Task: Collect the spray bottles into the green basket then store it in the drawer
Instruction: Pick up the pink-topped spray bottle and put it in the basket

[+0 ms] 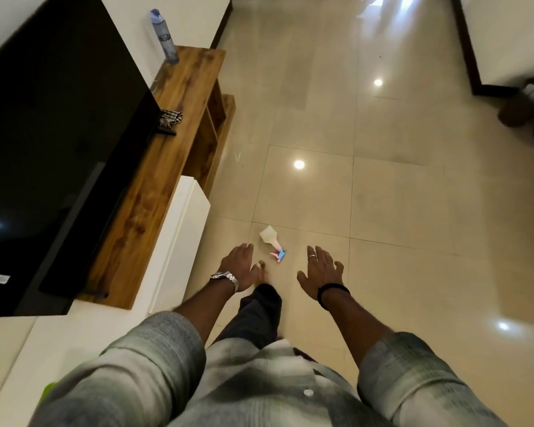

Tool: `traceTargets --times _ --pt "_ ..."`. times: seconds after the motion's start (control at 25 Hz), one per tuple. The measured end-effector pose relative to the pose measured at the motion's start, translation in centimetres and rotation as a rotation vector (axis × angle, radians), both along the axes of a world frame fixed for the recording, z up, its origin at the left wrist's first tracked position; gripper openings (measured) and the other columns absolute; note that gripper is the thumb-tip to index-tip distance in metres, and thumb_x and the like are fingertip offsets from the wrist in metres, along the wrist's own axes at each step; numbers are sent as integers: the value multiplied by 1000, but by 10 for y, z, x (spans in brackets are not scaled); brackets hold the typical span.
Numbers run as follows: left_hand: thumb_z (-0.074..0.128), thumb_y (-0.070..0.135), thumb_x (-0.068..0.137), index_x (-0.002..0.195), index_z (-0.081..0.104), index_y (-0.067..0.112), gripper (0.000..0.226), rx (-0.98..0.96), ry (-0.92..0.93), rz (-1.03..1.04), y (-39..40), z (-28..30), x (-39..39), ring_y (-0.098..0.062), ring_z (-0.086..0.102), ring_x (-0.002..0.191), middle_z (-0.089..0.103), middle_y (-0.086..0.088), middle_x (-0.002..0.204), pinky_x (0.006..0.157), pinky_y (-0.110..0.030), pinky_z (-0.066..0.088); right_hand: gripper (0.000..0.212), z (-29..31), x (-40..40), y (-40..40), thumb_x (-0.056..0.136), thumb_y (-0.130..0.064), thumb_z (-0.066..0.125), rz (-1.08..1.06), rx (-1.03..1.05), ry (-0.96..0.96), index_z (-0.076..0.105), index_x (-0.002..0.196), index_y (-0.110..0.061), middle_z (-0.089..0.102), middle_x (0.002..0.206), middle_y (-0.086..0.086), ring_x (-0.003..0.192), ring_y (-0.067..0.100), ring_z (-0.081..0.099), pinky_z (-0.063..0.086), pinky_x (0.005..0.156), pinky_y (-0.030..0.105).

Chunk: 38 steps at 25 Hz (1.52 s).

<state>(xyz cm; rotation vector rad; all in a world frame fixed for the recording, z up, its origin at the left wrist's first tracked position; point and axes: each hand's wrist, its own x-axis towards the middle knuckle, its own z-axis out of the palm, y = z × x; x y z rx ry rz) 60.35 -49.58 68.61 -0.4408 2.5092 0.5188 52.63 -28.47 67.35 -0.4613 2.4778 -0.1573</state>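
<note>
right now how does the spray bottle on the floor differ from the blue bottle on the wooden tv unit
The spray bottle lies on its side on the floor tiles; the blue bottle stands upright on the wooden unit. The spray bottle is white with a pink and blue trigger head; the blue bottle is tinted and slimmer, with a plain cap. Neither is held.

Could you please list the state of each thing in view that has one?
Spray bottle: lying on its side on the floor, untouched, between the two hands.
Left hand: open, fingers spread, empty.
Right hand: open, fingers spread, empty.
Water bottle: upright on the wooden stand, cap on.
TV: screen dark.
Checked cloth: crumpled on the stand.
Green basket: at most a green sliver at the lower left; state unclear.
</note>
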Motion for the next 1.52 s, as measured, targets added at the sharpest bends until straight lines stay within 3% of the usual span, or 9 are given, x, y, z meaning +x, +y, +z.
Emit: traceTargets --times 0.2,0.36,0.6,0.76,1.04,1.2,1.36,1.52 --pt "44 40 103 159 23 11 67 77 -59 119 -27 -41 -62 -27 29 153 29 -10 165 120 -42 32 74 -28 -81 -28 97 -42 45 19 27 -31 12 158 -16 16 166 8 153 26 15 19 120 51" --pt "42 45 103 161 18 13 71 120 -161 236 -68 -84 -105 -27 22 157 19 -8 170 125 -43 29 74 -55 -157 -70 97 -42 47 73 55 -64 13 158 -16 18 165 7 153 25 17 21 120 50" --pt "42 44 103 162 18 15 70 136 -223 340 -132 -157 -178 -25 24 156 21 -7 169 123 -41 30 74 -114 -255 -129 98 -43 48 118 35 -76 14 158 -16 19 166 6 154 23 17 21 121 48" --pt "41 45 102 162 18 17 70 194 -242 425 -154 -242 -228 -24 25 155 22 -4 169 123 -42 30 75 -197 -293 -155 98 -45 45 164 28 -105 11 158 -17 18 166 5 154 22 15 18 122 45" --pt "42 46 102 161 19 15 70 244 -305 461 -154 -445 -276 -31 30 152 24 -7 168 121 -45 33 78 -413 -313 -182 98 -44 43 347 161 -245 5 159 -15 13 167 7 154 25 13 16 124 47" --pt "43 42 103 154 30 13 60 302 -307 502 -142 -548 -276 -33 42 144 36 -9 161 113 -45 41 80 -528 -305 -193 95 -41 49 314 129 -297 9 158 -12 22 164 10 151 27 21 23 121 46" --pt "42 42 103 145 34 16 50 498 -343 812 -120 -629 -264 -36 54 130 49 -14 148 101 -39 46 88 -617 -294 -205 91 -37 58 215 75 -433 8 158 -8 21 164 9 150 26 26 31 118 42" --pt "39 34 106 150 34 31 44 753 -303 1127 -96 -665 -261 -32 63 120 62 -8 139 105 -46 49 84 -658 -286 -219 95 -25 60 90 14 -553 9 158 -8 20 164 10 147 29 32 32 119 39"
